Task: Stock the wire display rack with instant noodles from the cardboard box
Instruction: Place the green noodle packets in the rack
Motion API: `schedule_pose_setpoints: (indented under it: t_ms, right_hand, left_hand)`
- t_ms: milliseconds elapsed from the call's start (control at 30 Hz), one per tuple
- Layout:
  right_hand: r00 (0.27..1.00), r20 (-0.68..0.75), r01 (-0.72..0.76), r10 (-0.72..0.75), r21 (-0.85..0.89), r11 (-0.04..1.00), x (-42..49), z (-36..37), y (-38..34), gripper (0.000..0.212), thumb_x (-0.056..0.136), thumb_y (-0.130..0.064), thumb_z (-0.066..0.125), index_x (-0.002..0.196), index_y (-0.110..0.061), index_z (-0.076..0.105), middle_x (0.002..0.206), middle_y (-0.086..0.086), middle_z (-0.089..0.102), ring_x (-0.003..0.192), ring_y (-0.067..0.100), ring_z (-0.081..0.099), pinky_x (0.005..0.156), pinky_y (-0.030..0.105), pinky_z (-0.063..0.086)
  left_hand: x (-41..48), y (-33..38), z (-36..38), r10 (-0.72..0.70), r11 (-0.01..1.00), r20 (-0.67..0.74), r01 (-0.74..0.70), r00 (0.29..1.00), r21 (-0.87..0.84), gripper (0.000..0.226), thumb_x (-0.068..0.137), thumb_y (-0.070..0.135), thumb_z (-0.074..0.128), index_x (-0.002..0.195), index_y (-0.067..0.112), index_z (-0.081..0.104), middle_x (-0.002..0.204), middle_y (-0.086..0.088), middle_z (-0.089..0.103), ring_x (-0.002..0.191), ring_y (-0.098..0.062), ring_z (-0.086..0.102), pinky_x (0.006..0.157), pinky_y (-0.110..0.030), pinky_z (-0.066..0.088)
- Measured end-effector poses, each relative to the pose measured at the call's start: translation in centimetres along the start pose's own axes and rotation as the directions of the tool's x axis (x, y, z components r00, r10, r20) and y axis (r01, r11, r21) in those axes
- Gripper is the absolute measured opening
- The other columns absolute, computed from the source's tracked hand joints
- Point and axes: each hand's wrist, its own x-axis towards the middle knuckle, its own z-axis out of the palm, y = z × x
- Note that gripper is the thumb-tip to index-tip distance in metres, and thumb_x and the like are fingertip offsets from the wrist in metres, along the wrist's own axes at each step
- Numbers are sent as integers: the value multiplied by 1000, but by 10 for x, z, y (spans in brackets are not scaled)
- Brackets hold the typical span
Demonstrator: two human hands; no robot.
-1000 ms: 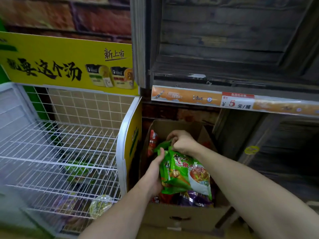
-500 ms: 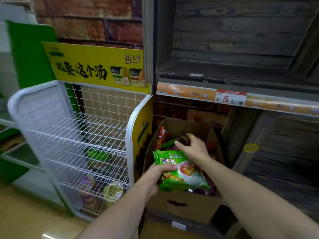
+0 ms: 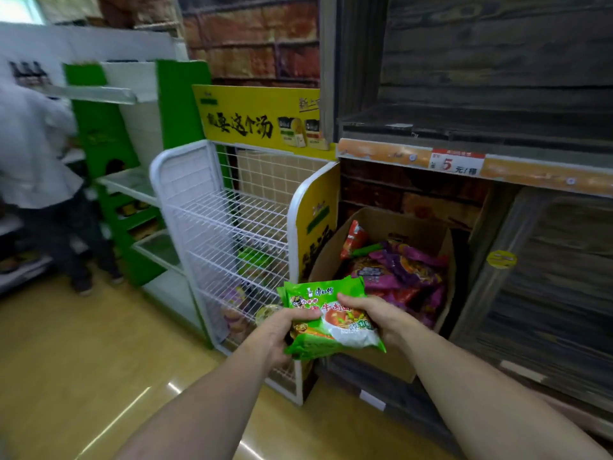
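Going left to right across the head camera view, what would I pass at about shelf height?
A person in a white shirt → green shelf unit → white wire display rack → cardboard box of noodle packets → round yellow sticker.

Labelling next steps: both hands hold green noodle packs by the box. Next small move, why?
Probably carry the noodle packs left onto the wire rack: left hand and right hand both grip them, outside the cardboard box, and the rack's upper shelves look bare.

brick wall (image 3: 252,38) | wood shelving (image 3: 497,78) | yel floor (image 3: 83,360) | grn stand (image 3: 180,104)
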Motion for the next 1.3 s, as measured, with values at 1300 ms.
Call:
schedule_pose_setpoints:
  t_ms: [1300]
  right_hand:
    - [990,122,-59,73,-119,991,311,478,22,53,71,-24,90,114,-1,70,99,20,77,83,33,76,69,38,62]
  left_hand:
    - [-8,149,-515,57,997,-331,-71,942,-30,61,67,15,92,121,-3,69,109,-24,76,102,-40,74,94,-55,58]
